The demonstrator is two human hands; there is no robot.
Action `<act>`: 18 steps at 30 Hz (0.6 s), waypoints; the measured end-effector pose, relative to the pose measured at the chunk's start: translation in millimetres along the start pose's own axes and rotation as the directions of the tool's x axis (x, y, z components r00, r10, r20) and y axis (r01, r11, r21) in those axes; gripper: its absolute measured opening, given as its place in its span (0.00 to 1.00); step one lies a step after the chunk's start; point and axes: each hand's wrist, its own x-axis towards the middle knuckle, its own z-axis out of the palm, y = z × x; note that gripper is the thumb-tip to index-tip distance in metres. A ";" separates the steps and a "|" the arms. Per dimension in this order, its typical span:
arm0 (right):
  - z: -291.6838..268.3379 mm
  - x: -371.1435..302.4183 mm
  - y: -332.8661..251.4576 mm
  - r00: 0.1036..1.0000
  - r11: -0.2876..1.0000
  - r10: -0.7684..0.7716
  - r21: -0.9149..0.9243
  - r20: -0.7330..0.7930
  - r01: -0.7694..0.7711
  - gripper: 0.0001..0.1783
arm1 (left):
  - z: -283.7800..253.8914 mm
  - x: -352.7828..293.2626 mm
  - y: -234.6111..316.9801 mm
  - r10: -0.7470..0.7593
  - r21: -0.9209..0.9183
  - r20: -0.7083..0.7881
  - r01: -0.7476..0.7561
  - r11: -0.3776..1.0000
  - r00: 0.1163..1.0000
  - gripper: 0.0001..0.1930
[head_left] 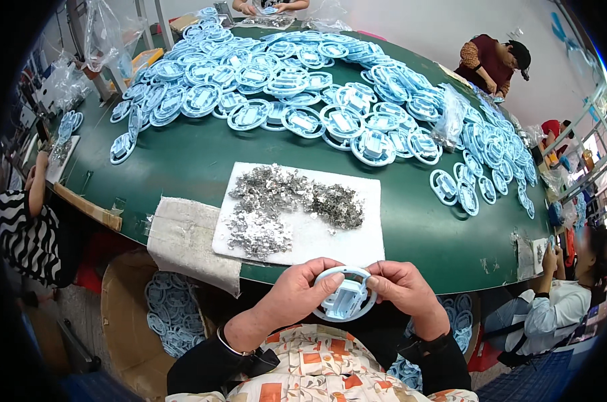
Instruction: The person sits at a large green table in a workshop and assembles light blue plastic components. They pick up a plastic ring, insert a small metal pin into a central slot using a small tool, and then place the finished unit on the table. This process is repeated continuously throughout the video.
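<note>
A light-blue oval plastic ring with a boxy battery-compartment-like middle [346,303] is held tilted in front of my body, at the table's near edge. My left hand [293,291] grips its left rim, thumb on the upper face. My right hand [404,288] pinches the upper right rim between thumb and fingers; whether a small metal piece is also between them I cannot make out. Just beyond my hands lies a white foam board [320,236], bearing heaps of small shiny metal pieces [258,236] and a darker heap [340,206].
A large pile of similar blue plastic parts [250,77] covers the far side of the green table [176,157]. Grey cloth [183,231] lies beside the board. A cardboard box [126,315] of blue parts stands below left. Other people [481,63] sit around the table.
</note>
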 end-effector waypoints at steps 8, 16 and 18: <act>36.1 71.2 -40.5 0.919 0.704 -0.394 -0.637 0.017 0.314 0.08 | -11.4 -20.3 -0.9 -0.045 0.008 -0.107 0.046 0.999 0.993 0.11; 58.5 138.7 -42.6 0.834 0.271 -0.525 -0.896 0.169 0.352 0.07 | -23.0 -27.2 6.7 -0.042 0.005 -0.137 0.044 0.999 0.990 0.10; 64.8 146.7 -42.3 0.860 0.165 -0.474 -0.940 0.190 0.299 0.07 | -25.6 -28.8 4.4 -0.032 -0.012 -0.133 0.031 0.999 0.991 0.10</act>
